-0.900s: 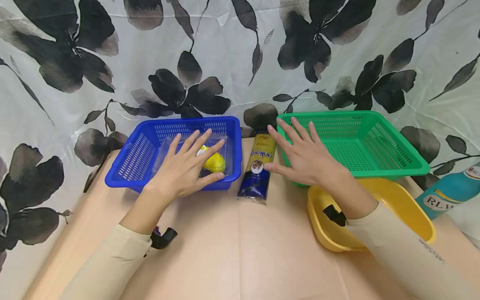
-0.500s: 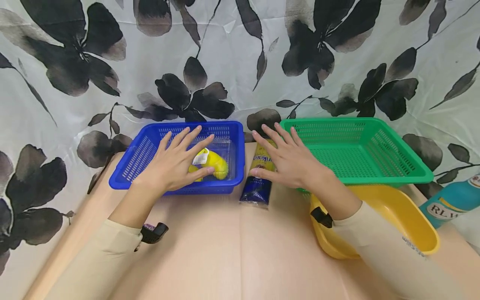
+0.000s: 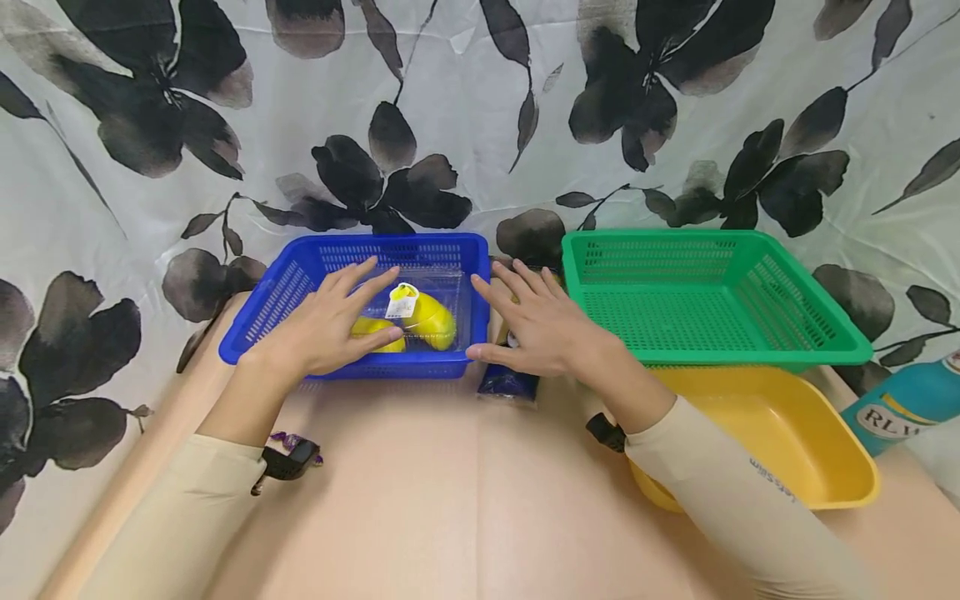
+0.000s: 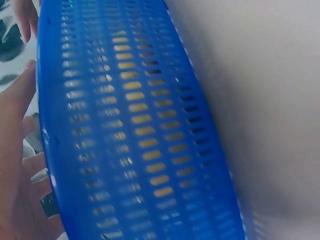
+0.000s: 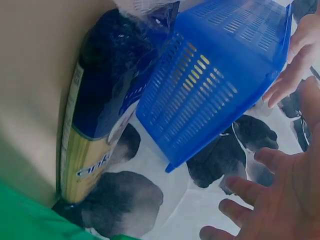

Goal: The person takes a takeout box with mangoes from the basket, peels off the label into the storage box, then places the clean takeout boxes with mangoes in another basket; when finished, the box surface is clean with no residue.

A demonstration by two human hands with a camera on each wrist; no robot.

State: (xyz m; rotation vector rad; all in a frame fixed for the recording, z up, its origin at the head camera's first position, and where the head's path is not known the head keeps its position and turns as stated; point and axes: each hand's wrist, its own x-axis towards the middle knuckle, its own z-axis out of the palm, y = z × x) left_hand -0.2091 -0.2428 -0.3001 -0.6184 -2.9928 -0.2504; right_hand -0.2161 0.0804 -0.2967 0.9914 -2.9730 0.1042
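Observation:
My left hand (image 3: 307, 329) hovers over the left part of a blue perforated basket (image 3: 450, 367), fingers spread and holding nothing. Inside the basket, a clear plastic box holds two smooth yellow fruit-shaped things (image 3: 433, 323), one with a white tag. In the head view my right hand (image 3: 543, 329) is above a spaghetti pack (image 3: 508, 385), fingers spread, its fingertips close to the basket's right rim; whether they touch it I cannot tell. The right wrist view shows the blue-and-yellow spaghetti pack (image 5: 95, 120) beside the basket (image 5: 200, 90), apart from my right hand (image 5: 280, 200).
A green basket (image 3: 675, 357) stands at the back right, with a yellow tub (image 3: 780, 433) in front of it. A teal bottle (image 3: 896, 404) leans at the far right. Small purple wrapped pieces (image 3: 285, 440) lie near my left wrist. A floral cloth (image 3: 465, 100) hangs behind.
Both hands have shifted left: the left uncovers more of the yellow things, while the right has gone from the green basket's edge to over the spaghetti pack near the blue basket.

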